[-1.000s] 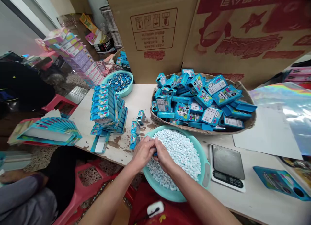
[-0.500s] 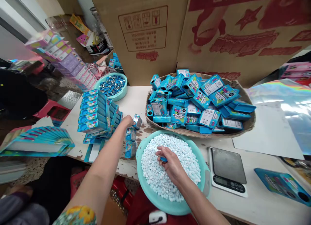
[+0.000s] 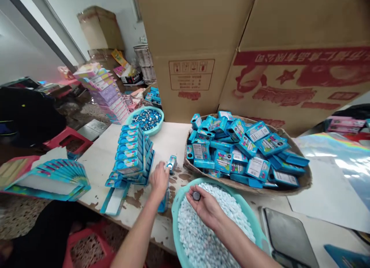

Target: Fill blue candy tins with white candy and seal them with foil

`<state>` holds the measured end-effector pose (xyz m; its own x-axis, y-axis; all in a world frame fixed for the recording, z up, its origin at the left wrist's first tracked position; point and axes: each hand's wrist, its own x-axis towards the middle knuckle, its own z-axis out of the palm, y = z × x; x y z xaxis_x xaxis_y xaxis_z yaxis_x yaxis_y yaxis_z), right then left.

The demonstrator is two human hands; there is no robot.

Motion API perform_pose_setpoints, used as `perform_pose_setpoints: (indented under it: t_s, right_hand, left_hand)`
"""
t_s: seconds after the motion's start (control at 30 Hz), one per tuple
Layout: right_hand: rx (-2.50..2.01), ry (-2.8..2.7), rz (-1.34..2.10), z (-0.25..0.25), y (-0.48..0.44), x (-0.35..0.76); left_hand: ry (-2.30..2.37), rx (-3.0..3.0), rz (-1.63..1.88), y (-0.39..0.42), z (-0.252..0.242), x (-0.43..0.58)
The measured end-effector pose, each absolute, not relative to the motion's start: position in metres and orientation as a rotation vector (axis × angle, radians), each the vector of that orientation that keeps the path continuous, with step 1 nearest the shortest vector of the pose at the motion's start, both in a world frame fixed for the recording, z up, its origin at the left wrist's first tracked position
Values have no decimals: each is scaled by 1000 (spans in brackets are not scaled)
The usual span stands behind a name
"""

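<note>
Evidently, left of the teal basin point(image 3: 175, 221) stands one stack of blue cartons point(image 3: 130, 152), too overlapped to count, with one bowl point(image 3: 157, 130) behind it. Nearer the basin, your left hand point(image 3: 158, 179) sits just beside one small blue box point(image 3: 172, 164); a second shows below. Whether it grips anything, I cannot tell. Over the basin, your right hand point(image 3: 204, 202), apart from the left, holds one dark round cap point(image 3: 196, 196). Right of the basin lies one scale point(image 3: 289, 231). Seemingly you're reaching for a box; that calls for a light pinch.
</note>
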<state>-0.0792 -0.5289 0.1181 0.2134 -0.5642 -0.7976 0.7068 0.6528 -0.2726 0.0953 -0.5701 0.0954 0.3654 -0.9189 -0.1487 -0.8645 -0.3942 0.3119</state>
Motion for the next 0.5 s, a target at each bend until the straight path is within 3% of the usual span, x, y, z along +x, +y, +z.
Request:
perform_pose_setpoints:
  t_s: [0.17,0.3,0.43,0.5]
  right_hand:
    - [-181,938,-812,169,-639,4]
    - [-403,989,-892,202,-714,67]
    - [-609,1088,-1091,189,-689,43]
    - [-927,1080,-1180,171,-643,-7]
  left_hand:
    - [-1427,2142,-752,-466,86,108]
    - [-1298,2104,-899,-436,68,118]
    - [-1258,2115,-985,-429,60,132]
    - [-1292,2212,-984,-429,60,137]
